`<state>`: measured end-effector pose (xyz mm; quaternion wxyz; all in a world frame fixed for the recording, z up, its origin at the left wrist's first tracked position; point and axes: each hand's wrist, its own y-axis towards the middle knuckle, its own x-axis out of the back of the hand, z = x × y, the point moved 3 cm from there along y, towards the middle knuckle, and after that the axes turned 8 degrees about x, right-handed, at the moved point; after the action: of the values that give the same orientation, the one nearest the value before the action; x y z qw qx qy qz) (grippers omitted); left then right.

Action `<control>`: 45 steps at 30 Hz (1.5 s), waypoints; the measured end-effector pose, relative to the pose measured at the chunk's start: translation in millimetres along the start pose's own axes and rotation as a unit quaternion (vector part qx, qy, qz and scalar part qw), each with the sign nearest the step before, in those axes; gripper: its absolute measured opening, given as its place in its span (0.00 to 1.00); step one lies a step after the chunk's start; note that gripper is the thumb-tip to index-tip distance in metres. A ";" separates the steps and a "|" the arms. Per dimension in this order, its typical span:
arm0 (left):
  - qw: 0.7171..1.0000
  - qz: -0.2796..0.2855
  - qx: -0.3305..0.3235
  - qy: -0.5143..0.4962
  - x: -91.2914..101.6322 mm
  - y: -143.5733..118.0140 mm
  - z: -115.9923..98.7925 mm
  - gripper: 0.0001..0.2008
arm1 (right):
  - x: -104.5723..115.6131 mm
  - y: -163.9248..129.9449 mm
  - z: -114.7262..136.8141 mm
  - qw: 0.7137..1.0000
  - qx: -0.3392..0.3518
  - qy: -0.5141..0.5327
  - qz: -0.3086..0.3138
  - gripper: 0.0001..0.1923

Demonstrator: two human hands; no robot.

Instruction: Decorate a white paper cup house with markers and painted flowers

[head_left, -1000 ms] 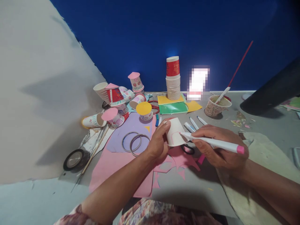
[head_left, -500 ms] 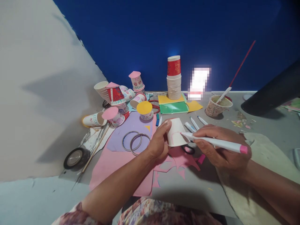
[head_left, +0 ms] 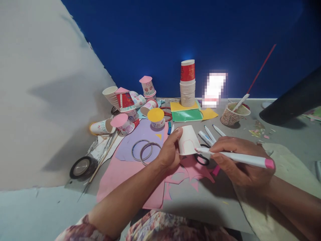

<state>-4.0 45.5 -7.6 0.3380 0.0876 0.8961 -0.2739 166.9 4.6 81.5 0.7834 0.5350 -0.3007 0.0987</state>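
My left hand (head_left: 170,152) grips a white paper cup (head_left: 188,140) held upside down and tilted, with a pink outline drawn on its side. My right hand (head_left: 238,160) holds a white marker with a pink end cap (head_left: 238,157); its tip rests at the cup's lower right edge. Under both hands lie pink paper sheets and offcuts (head_left: 125,177) and black-handled scissors (head_left: 202,159), partly hidden by the cup and my right hand.
Decorated cups with pink and yellow paper tops (head_left: 125,110) crowd the back left. A tall cup stack (head_left: 187,85) stands by the blue wall. Loose markers (head_left: 209,134), two rings (head_left: 144,152), a tape roll (head_left: 82,167), and a patterned cup with a brush (head_left: 233,115) lie around.
The marker tip has slid down the cup's side to its lower right edge, and my right hand moved slightly right and down. My left hand keeps its hold on the cup.
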 end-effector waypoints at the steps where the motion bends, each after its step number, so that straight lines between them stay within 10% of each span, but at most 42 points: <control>1: 1.000 0.004 0.000 0.002 -0.3 0.0 0.3 0.25 | -0.4 -0.6 -0.3 1.000 -0.005 -0.001 -0.005 0.06; 45: 0.996 0.025 -0.082 0.039 -4.1 -2.5 6.7 0.29 | -8.7 -8.1 -7.1 0.999 -0.037 -0.003 -0.031 0.05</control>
<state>2.0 39.9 -8.0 0.3152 0.0924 0.9258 -0.1871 166.4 9.1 68.4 0.8043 0.5154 -0.2892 0.0615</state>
